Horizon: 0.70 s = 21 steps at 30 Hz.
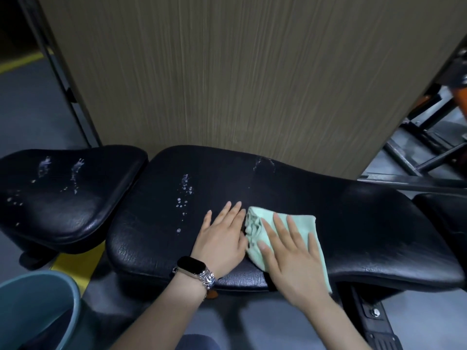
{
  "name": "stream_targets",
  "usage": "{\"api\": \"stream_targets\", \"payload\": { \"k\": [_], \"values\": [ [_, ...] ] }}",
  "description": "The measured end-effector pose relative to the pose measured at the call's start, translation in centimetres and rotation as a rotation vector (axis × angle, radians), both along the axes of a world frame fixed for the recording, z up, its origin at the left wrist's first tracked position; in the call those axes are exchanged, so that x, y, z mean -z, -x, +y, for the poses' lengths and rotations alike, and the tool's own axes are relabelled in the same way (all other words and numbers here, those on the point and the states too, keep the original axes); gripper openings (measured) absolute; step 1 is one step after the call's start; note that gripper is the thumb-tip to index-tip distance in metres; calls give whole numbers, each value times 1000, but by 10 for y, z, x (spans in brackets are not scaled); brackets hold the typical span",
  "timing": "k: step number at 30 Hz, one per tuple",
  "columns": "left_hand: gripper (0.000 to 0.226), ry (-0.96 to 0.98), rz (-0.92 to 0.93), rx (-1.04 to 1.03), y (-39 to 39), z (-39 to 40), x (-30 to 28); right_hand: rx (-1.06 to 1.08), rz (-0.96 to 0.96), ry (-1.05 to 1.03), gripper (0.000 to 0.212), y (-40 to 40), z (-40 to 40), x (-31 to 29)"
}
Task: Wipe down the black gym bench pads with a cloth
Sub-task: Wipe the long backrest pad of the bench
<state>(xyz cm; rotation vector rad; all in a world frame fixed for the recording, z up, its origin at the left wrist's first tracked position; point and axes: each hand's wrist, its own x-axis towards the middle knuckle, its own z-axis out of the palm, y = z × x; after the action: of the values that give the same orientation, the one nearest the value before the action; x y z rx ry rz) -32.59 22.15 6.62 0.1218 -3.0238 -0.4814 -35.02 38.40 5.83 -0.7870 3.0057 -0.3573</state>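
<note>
Head view, what am I seeing?

— I am looking down at the long black pad (290,198) that is filling the middle of the frame. The green cloth (298,231) is lying on it, just right of the middle.

— What are the hands doing?

— The right hand (290,258) is lying open and flat on top of the cloth, fingers spread, pressing it onto the pad. The left hand (222,238) is also lying open and flat on the bare pad, just beside the cloth's bunched left edge. It is holding nothing. A watch (193,266) is sitting on that wrist.

— Anything else?

— Wet drops (183,195) are shining on the pad left of the hands. The small black pad (68,195) at the left is showing drops too. A blue-green bucket (38,304) is peeking in at the lower left. A brown wall panel (240,72) is standing behind the pads.
</note>
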Motion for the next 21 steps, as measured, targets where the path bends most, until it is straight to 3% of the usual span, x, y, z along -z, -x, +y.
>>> {"api": "stream_targets", "payload": {
  "k": [4, 6, 10, 16, 21],
  "values": [
    [62, 46, 19, -2, -8, -14, 3, -20, 23, -19, 58, -16, 3, 2],
    [67, 61, 59, -21, -11, -20, 7, -48, 19, 5, 66, -10, 2, 1],
    [52, 86, 115, -37, -14, -23, 11, -58, -43, -57, 87, 30, -15, -8],
    [51, 75, 182, -58, -13, -22, 15, -29, -110, -87, 56, 102, -48, -13],
    [50, 72, 168, -58, -12, -22, 18, 19, -115, -90, 53, 146, -68, -13]
  ]
}}
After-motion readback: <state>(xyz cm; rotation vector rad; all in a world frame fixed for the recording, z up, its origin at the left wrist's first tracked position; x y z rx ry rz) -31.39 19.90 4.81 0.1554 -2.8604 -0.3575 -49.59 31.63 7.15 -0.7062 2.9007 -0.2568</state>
